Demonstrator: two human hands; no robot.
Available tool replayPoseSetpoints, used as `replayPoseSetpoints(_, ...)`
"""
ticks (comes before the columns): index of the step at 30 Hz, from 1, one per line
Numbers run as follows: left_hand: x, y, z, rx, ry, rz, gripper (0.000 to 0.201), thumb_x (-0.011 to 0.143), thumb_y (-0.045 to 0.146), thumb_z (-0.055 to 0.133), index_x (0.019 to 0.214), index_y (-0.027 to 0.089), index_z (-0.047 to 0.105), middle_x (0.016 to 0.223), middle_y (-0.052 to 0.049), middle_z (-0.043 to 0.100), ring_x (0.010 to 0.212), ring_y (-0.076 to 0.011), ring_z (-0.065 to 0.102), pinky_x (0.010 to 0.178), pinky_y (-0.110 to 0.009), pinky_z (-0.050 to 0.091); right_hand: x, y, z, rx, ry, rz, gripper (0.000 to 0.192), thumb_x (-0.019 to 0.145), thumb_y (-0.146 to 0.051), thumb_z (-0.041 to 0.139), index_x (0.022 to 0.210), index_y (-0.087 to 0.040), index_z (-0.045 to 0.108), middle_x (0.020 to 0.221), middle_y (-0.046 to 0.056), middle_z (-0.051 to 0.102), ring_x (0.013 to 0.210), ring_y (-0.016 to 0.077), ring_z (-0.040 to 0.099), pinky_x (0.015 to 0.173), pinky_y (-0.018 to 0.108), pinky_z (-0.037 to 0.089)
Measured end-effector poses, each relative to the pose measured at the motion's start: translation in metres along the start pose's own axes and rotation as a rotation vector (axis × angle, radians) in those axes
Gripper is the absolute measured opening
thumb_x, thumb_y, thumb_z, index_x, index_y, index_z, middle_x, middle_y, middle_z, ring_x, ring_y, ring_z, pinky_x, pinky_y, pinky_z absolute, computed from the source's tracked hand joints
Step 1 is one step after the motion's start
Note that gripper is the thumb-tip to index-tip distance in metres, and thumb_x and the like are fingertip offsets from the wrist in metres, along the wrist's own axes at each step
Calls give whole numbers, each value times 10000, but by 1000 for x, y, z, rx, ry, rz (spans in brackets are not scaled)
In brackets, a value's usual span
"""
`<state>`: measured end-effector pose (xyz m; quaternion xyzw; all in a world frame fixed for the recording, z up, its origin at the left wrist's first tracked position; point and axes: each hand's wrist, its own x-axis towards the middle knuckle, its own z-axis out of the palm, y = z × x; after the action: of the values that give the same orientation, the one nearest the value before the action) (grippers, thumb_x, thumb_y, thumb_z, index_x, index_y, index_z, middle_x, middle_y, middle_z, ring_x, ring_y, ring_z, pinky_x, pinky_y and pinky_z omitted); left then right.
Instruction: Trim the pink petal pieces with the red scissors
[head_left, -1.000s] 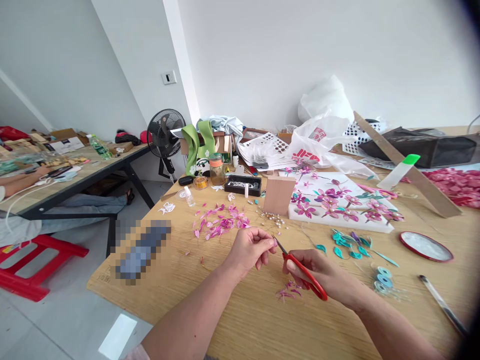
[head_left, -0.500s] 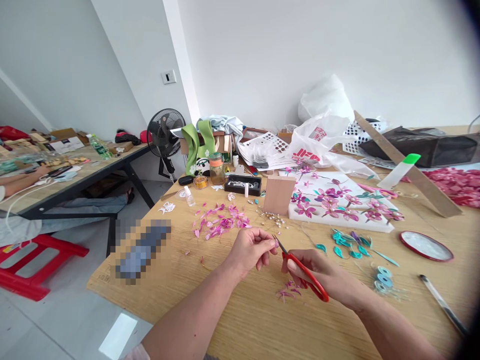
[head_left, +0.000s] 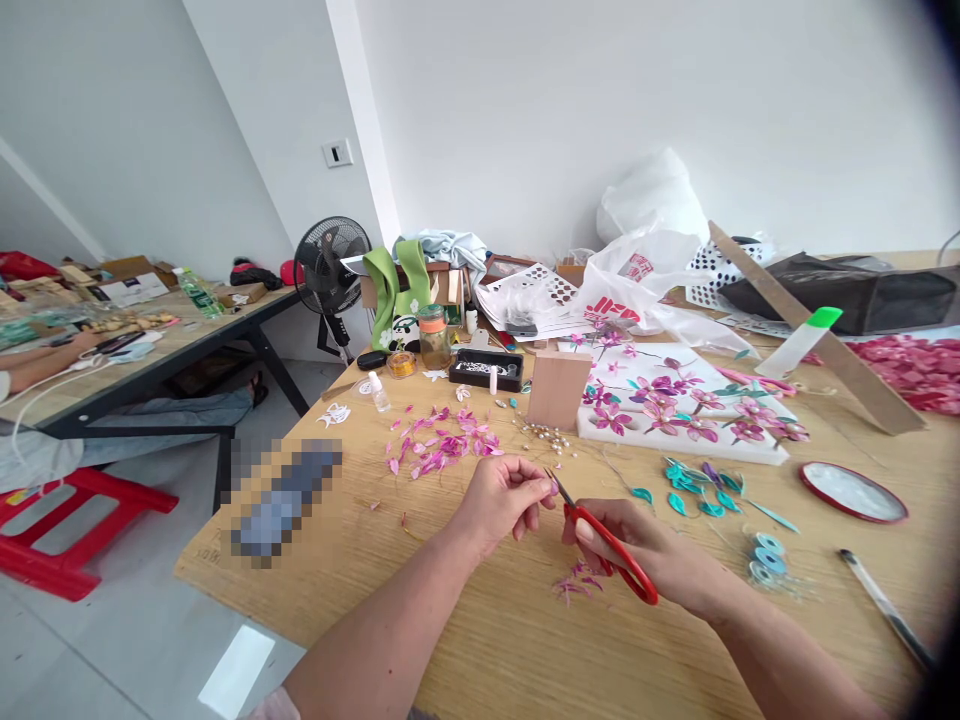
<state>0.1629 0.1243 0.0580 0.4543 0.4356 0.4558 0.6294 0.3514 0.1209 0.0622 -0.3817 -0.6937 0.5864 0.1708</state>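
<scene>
My left hand (head_left: 501, 508) is closed in a pinch on a small pink petal (head_left: 554, 488), mostly hidden by the fingertips. From the right, my right hand (head_left: 667, 552) grips red-handled scissors (head_left: 609, 543), their blade tips right at the petal. Below the scissors, thin pink trimmings (head_left: 576, 583) lie on the wooden table (head_left: 517, 640). Loose pink petals (head_left: 442, 445) are spread beyond my left hand. Teal leaves (head_left: 679, 503) rest to the right of my right hand.
Pink and purple flowers stand in a white foam block (head_left: 675, 449) behind a small wooden board (head_left: 559, 390). Thread spools (head_left: 769, 550), a pen (head_left: 885, 608) and a red-rimmed dish (head_left: 853, 492) lie right. A glass jar (head_left: 433, 338) stands farther back. Another person's arm (head_left: 56, 360) shows at the left table.
Hardly anything differs. Both hands, the petal and the scissors stay in nearly the same place.
</scene>
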Motion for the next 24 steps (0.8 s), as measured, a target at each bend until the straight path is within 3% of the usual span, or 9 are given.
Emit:
replayPoseSetpoints(17, -1, 2, 1, 3, 6, -8, 257, 648, 361, 707, 708, 133, 604, 614, 0, 642, 359, -39, 452, 290, -156, 281, 3, 1, 1, -1, 34, -5, 555, 762, -725, 575, 670, -187, 472, 593, -28, 446, 550, 98, 356, 519, 251, 279)
replayPoseSetpoints(24, -1, 3, 1, -20, 3, 2, 237, 650, 339, 713, 701, 131, 612, 614, 5, 636, 357, -41, 457, 282, -158, 283, 4, 4, 2, -12, 62, 13, 582, 736, -737, 592, 626, -200, 395, 556, -59, 351, 526, 80, 267, 488, 244, 207)
